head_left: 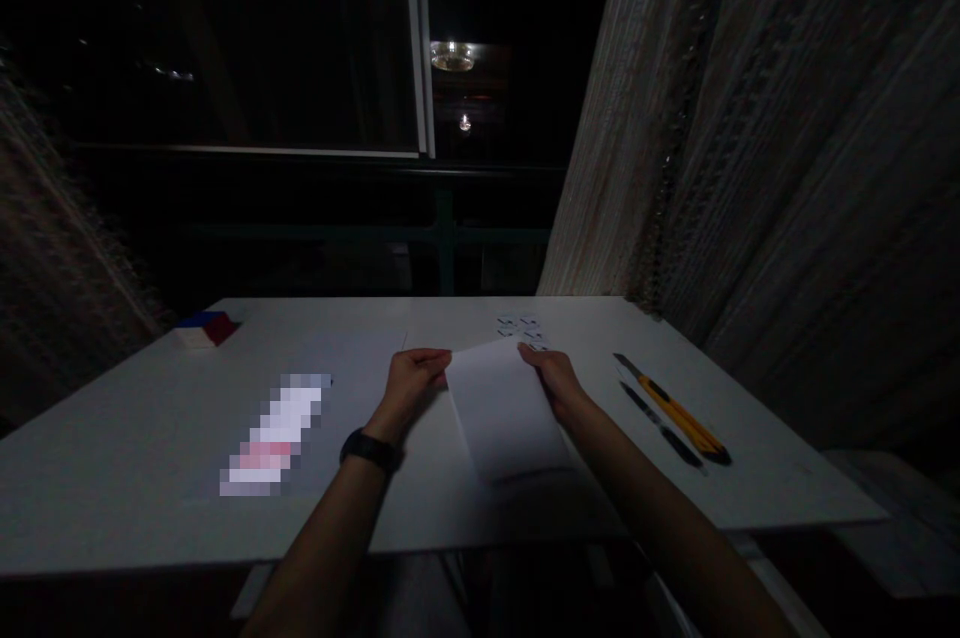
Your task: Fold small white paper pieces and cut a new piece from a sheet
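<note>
A white sheet of paper (506, 408) is held up over the table between my two hands, tilted, its lower edge curling towards me. My left hand (416, 383), with a dark watch on the wrist, pinches the paper's upper left corner. At the upper right edge, my right hand (553, 376) grips it with the thumb on top. Just behind the paper lies a small sheet with printed marks (517, 326), partly covered by it.
On the right of the white table (420, 518) lie a yellow utility knife (679, 418), blade extended, and a black pen (660, 426). A pixelated bright object (274, 438) rests at left, and a blue, red and white block (206, 328) stands farther back. Curtains (615, 118) flank a dark window.
</note>
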Tool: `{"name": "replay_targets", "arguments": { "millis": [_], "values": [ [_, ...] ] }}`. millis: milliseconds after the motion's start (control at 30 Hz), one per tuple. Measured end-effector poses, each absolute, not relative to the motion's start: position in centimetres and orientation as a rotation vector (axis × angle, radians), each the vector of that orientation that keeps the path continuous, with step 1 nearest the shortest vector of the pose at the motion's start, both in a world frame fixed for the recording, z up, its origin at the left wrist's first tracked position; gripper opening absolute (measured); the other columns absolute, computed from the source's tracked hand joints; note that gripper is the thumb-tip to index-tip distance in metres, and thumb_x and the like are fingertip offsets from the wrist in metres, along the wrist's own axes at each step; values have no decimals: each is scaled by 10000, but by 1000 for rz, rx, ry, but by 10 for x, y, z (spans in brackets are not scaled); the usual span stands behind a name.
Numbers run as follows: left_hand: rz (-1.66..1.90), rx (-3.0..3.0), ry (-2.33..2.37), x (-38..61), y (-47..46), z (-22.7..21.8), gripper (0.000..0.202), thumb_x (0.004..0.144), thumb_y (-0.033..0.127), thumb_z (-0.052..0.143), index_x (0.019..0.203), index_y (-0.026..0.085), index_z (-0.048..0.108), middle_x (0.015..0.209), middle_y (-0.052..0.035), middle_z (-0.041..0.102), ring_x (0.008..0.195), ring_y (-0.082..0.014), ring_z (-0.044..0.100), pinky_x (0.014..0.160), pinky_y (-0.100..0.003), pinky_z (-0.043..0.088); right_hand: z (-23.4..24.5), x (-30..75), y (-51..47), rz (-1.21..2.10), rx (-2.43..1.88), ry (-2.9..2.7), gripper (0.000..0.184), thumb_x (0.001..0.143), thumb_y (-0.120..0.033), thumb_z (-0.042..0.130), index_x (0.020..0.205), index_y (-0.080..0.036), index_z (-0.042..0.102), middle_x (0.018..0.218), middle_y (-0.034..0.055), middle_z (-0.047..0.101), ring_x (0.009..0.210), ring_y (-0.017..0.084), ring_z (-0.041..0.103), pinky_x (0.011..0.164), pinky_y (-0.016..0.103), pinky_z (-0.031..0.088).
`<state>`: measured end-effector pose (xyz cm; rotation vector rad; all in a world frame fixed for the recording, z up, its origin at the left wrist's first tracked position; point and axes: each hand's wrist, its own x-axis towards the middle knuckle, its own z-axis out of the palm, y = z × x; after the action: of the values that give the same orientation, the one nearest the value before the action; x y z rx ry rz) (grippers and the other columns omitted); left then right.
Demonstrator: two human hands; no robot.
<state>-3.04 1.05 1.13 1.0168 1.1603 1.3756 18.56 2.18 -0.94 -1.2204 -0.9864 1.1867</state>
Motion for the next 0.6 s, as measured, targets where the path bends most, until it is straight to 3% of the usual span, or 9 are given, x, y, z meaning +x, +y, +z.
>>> {"name": "replay_targets", "arguments": {
  "millis": [200,467,600],
  "values": [
    [1337,983,1023,-33,10,12,302,563,173,757,828,63,664,750,-104,683,612,-146,624,568,-245,516,-2,183,19,1296,-1117,-804,297,450,-346,773,505,-126,582,432,-1,557,400,122,476,423,254,358],
    [1153,995,822,-33,5,14,257,703,292,672,840,76,650,708,-91,667,586,-120,608,575,-230,513,9,178,9,1219,-1004,-794,349,478,-434,756,544,-121,616,466,12,591,419,130,499,442,261,399],
    [1079,1054,846,-29,3,10,272,659,296,707,813,76,665,757,-109,679,661,-148,629,625,-254,515,9,180,11,1035,-1003,-795,368,518,-472,727,572,-122,625,489,1,594,448,124,502,461,249,400]
  ]
}}
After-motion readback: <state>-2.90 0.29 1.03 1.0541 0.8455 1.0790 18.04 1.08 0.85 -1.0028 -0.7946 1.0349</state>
